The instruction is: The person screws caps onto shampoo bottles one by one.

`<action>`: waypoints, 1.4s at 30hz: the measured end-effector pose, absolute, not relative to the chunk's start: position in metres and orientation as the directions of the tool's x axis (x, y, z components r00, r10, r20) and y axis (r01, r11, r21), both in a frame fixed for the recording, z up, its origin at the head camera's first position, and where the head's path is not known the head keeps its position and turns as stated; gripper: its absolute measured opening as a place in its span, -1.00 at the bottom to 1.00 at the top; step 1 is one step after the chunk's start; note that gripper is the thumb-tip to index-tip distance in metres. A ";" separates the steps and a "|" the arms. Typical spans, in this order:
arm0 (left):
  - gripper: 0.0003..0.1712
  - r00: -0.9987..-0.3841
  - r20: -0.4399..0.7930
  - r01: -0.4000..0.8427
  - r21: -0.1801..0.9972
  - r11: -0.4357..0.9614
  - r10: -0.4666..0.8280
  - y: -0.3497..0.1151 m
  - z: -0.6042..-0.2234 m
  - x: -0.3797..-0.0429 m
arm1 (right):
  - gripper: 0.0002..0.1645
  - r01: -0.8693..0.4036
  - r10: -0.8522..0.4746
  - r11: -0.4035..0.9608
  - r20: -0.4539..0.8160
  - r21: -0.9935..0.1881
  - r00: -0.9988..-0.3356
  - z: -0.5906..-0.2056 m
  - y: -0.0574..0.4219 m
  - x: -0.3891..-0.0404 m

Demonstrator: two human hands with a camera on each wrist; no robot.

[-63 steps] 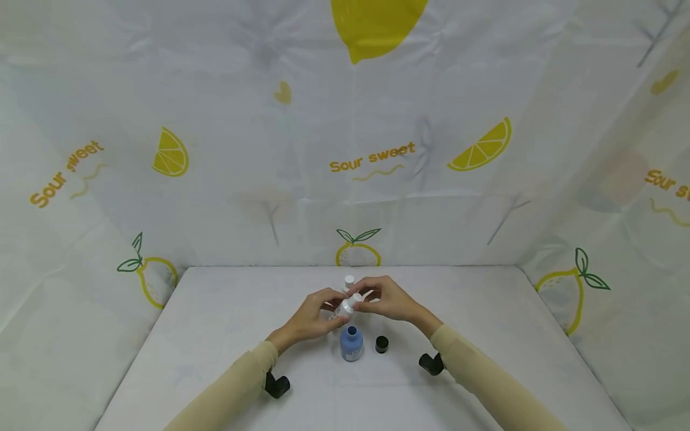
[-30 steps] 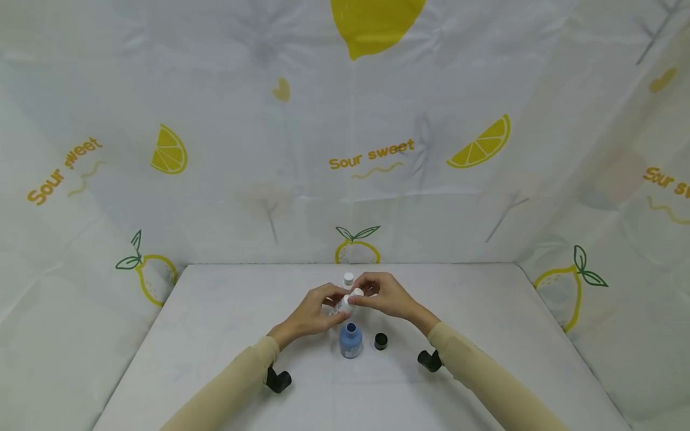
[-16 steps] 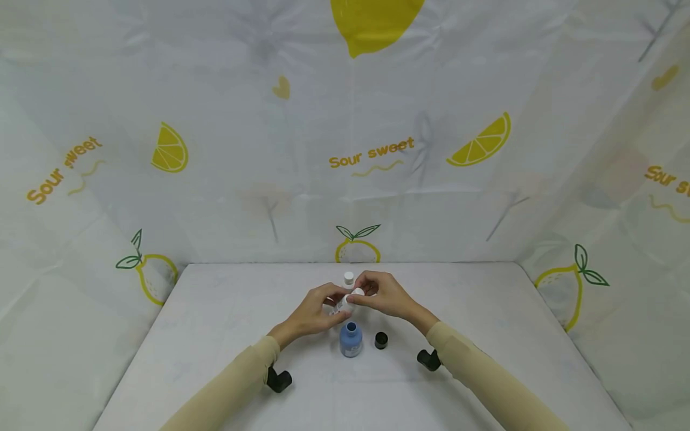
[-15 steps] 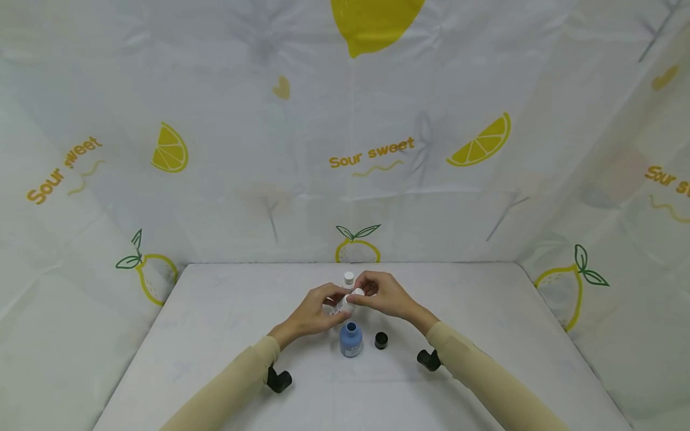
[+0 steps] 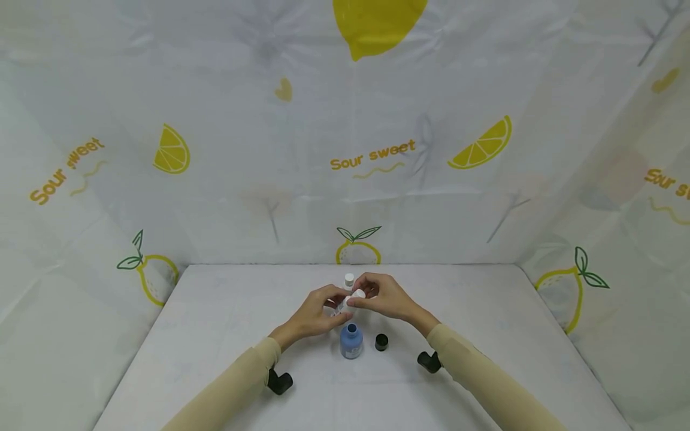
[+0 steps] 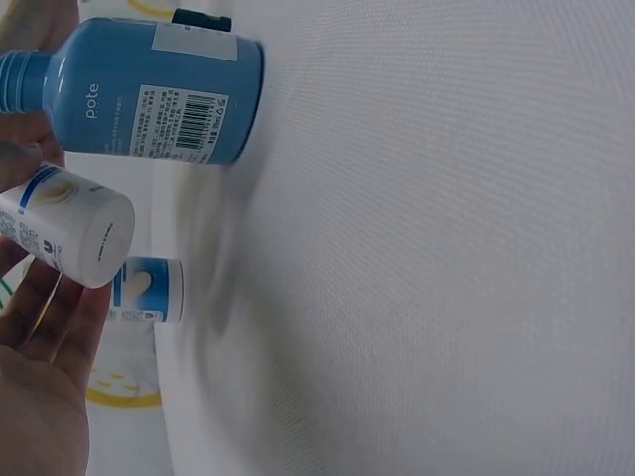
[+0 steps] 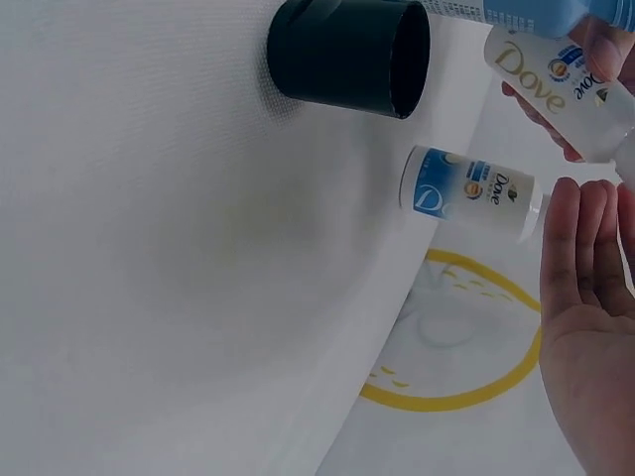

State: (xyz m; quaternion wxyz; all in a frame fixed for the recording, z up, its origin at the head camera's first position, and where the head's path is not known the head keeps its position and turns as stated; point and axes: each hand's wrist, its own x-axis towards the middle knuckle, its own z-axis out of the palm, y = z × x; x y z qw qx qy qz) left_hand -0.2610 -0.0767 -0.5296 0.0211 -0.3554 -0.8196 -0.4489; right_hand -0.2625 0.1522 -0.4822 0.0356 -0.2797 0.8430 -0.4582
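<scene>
My left hand (image 5: 315, 311) grips a small white Dove bottle (image 6: 69, 228), tilted with its top toward the right hand and raised off the table. My right hand (image 5: 385, 296) pinches the white cap (image 5: 358, 294) at the bottle's top, thumb on the near side. A blue bottle (image 5: 351, 343) with an uncapped neck stands upright just in front of the hands. Right of it a black cap (image 5: 381, 342) sits on the table. Behind the hands stands a second white Dove bottle (image 7: 471, 193) with its white cap (image 5: 349, 278) on; the hands partly hide it in the head view.
The white-covered table (image 5: 226, 299) ends at a hanging cloth backdrop (image 5: 302, 215) with lemon prints. Black camera mounts (image 5: 280, 382) hang beneath both wrists, close over the table.
Since the earliest frame, my right thumb has shifted left over the cap's near side, toward the neck. The left hand keeps its grip; the standing things stay in place.
</scene>
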 end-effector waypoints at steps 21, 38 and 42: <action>-0.52 -0.754 0.331 0.586 0.729 0.355 0.567 -0.077 -0.526 -0.260 | -0.60 -0.380 -0.700 0.066 0.228 -0.923 -0.677 -0.484 0.174 -0.277; -0.51 -0.761 0.324 0.574 0.740 0.350 0.563 -0.075 -0.529 -0.260 | -0.60 -0.404 -0.639 0.179 0.206 -0.897 -0.741 -0.485 0.171 -0.277; -0.51 -0.766 0.323 0.568 0.745 0.349 0.556 -0.076 -0.531 -0.261 | -0.60 -0.427 -0.631 0.217 0.208 -0.878 -0.748 -0.487 0.169 -0.276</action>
